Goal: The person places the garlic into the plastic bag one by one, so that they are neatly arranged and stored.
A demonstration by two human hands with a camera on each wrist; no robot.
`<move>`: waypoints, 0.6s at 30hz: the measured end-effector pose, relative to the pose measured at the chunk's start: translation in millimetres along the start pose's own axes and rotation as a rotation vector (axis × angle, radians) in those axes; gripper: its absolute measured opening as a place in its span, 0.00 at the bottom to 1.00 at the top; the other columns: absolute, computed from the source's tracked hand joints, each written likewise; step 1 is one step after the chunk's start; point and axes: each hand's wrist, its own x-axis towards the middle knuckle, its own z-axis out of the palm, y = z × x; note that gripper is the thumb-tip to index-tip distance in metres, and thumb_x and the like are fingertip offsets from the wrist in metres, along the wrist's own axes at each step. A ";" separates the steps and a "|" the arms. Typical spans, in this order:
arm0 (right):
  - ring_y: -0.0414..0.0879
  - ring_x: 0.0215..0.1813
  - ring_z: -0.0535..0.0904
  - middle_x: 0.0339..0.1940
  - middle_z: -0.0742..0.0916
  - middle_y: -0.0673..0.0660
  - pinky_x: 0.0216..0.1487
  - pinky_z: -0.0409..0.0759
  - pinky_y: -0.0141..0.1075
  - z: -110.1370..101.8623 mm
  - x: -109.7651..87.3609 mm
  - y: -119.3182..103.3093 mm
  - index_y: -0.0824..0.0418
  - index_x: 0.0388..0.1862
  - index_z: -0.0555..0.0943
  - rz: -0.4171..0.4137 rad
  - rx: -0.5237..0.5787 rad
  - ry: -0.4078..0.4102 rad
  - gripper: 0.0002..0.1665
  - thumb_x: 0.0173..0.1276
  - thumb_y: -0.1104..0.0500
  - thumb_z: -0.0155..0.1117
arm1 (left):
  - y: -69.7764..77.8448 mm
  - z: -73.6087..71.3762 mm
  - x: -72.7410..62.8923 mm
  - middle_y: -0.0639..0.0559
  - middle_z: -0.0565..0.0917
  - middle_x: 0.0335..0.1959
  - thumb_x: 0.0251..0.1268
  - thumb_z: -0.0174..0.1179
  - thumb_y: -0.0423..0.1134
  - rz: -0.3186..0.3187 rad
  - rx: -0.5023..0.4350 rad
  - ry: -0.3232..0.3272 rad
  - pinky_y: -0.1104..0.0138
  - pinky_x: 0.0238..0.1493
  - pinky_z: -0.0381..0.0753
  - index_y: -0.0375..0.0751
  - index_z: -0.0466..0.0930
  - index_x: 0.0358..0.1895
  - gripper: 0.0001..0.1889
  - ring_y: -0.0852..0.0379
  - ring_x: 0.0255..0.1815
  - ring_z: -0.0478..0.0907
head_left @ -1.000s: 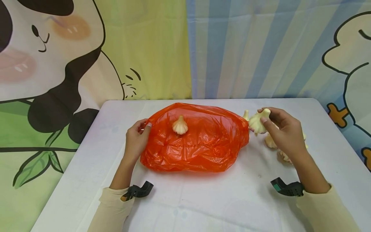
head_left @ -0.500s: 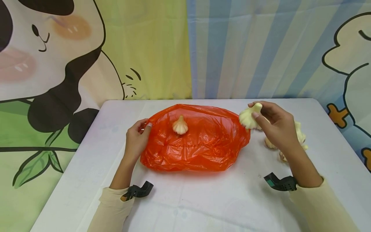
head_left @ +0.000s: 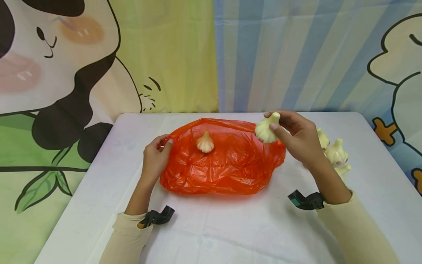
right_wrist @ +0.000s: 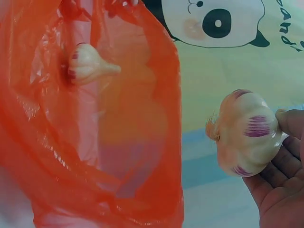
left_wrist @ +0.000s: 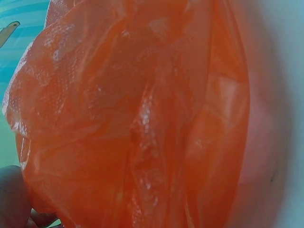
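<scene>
A red translucent plastic bag [head_left: 227, 172] lies spread on the table, its mouth toward the top. With thumb and fingers my left hand [head_left: 155, 158] pinches the bag's left edge. Inside the bag rests one garlic bulb [head_left: 205, 143], also plain in the right wrist view. My right hand [head_left: 298, 135] holds another garlic bulb [head_left: 266, 129] by its side, above the bag's upper right edge. In the right wrist view this held bulb [right_wrist: 249, 134] shows purple patches and a tuft of roots. Red plastic fills most of the left wrist view, hiding most of the left hand.
Several more garlic bulbs [head_left: 337, 153] sit on the white table [head_left: 230, 227] at the right, partly behind the right forearm. A cartoon-printed curtain [head_left: 283, 55] hangs behind the table's far edge.
My right hand has carried its garlic bulb leftward and slightly up, from beside the bag to over its upper right edge. The left hand and the bag have hardly moved.
</scene>
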 end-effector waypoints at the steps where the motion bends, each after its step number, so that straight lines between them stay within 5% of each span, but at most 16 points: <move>1: 0.49 0.55 0.80 0.50 0.84 0.62 0.56 0.75 0.32 2.2 1.6 0.5 0.71 0.56 0.78 -0.012 0.015 -0.011 0.19 0.65 0.75 0.60 | -0.1 -0.1 0.1 0.47 0.81 0.51 0.73 0.53 0.46 -0.001 0.000 -0.001 0.64 0.46 0.81 0.40 0.76 0.62 0.20 0.51 0.44 0.77; 8: 0.49 0.50 0.82 0.49 0.84 0.63 0.52 0.79 0.33 19.1 11.9 7.0 0.72 0.54 0.79 -0.055 0.125 -0.115 0.18 0.65 0.77 0.59 | 0.0 -0.9 -0.6 0.46 0.80 0.52 0.73 0.53 0.46 0.003 0.000 0.002 0.61 0.48 0.81 0.40 0.76 0.62 0.20 0.50 0.45 0.77; 18: 0.49 0.52 0.81 0.49 0.84 0.62 0.54 0.78 0.38 43.9 21.3 12.5 0.69 0.54 0.79 -0.049 0.127 -0.222 0.18 0.64 0.75 0.62 | -0.2 -0.1 0.3 0.45 0.81 0.51 0.73 0.53 0.45 0.007 0.001 0.000 0.63 0.46 0.81 0.40 0.76 0.62 0.20 0.50 0.44 0.77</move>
